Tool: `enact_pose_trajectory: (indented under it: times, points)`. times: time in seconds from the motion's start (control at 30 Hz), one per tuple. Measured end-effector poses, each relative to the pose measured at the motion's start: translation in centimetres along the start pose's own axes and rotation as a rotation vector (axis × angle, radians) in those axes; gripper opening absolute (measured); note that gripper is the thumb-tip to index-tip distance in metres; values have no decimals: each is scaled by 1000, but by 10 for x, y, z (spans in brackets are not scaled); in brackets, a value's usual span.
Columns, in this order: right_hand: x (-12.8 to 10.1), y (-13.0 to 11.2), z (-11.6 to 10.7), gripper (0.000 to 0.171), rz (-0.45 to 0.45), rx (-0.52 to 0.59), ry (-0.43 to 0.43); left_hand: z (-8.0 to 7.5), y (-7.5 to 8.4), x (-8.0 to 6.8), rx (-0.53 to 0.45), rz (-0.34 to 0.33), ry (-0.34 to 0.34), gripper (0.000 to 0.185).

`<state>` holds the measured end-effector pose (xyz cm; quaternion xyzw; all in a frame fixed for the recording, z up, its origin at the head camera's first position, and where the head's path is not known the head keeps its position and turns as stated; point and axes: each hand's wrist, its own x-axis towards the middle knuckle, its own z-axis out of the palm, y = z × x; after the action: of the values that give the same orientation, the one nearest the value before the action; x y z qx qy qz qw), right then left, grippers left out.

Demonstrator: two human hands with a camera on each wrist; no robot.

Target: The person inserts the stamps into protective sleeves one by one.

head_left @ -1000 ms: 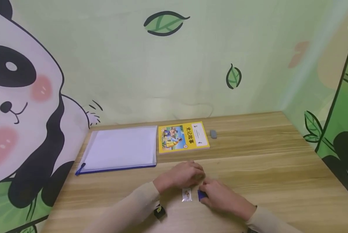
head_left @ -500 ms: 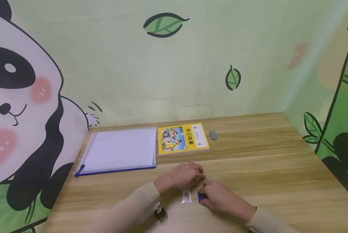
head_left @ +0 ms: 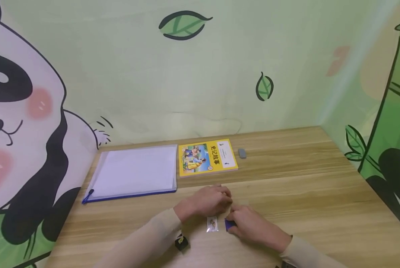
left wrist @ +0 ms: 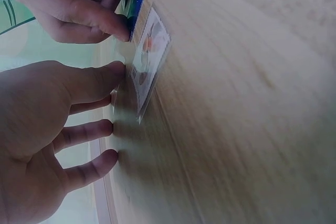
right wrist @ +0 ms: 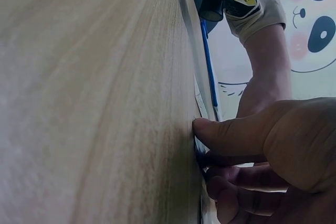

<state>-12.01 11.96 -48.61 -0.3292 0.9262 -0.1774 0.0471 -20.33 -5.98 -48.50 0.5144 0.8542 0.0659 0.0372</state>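
Note:
My right hand (head_left: 253,225) pinches a small flat blue card (head_left: 229,225) between thumb and fingers; green shows on its face in the left wrist view. Opposite it, my left hand (head_left: 210,201) bends down with its fingertips at the table, close to the right fingertips. The left thumb (left wrist: 118,72) and index meet beside a thin pale edge; I cannot tell whether they pinch it. Between the hands, nearer to me, a small stamp-like picture in a clear sleeve (head_left: 212,224) lies flat on the wood, apart from the blue card.
Behind the hands lie a clear zip folder (head_left: 133,173) with white paper, a yellow book (head_left: 208,158) and a small grey object (head_left: 242,153). A black wrist camera (head_left: 181,242) sits at the left cuff. A wall with a panda print borders the wooden table (head_left: 304,190).
The whole head view has shifted slightly left. Both hands hold nearly the same places, and the blue card stays in the right hand.

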Motion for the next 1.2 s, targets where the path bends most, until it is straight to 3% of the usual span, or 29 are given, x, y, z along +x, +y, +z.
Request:
enact_pose_trajectory:
  times: [0.37,0.6,0.77,1.03,1.2]
  points:
    - [-1,-2,0,18,-26,-1,13,-4,1,-2,-98,-45,-42,19]
    - [-1,-3,0,13,-48,-38,44,-2,-2,-3,-143,-71,-13,12]
    - [-1,-1,1,15,-40,-60,59,0,-5,-2,-219,-132,28,5]
    - [-2,0,-3,21,-3,105,-11,-1,-5,-4,-367,-244,106,9]
    - [-4,0,-7,26,5,204,-31,-4,-4,-10,-540,-362,173,34]
